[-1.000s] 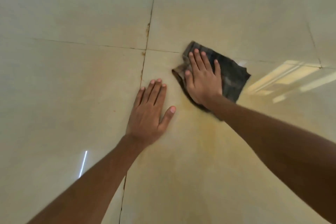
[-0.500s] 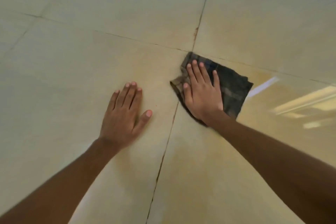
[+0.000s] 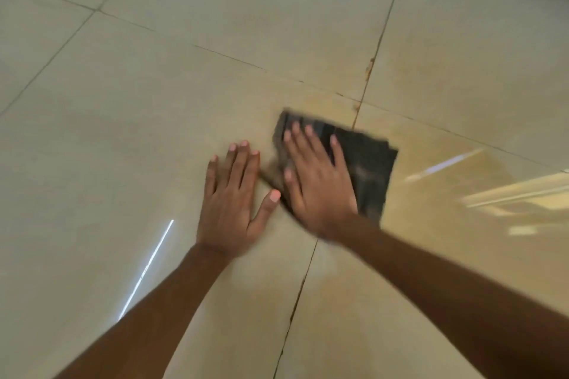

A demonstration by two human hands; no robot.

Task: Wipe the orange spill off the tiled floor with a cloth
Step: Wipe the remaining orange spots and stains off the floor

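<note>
Tiled floor [image 3: 154,108], dark cloth [image 3: 369,169] under flat right hand [image 3: 317,188], seemingly blurred

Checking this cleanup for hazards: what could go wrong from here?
The left hand lies flat on glossy tile near the orange film; it could slip. The right hand presses a dark cloth, which may smear the film wider. Orange specks in the grout line may be missed.
</note>
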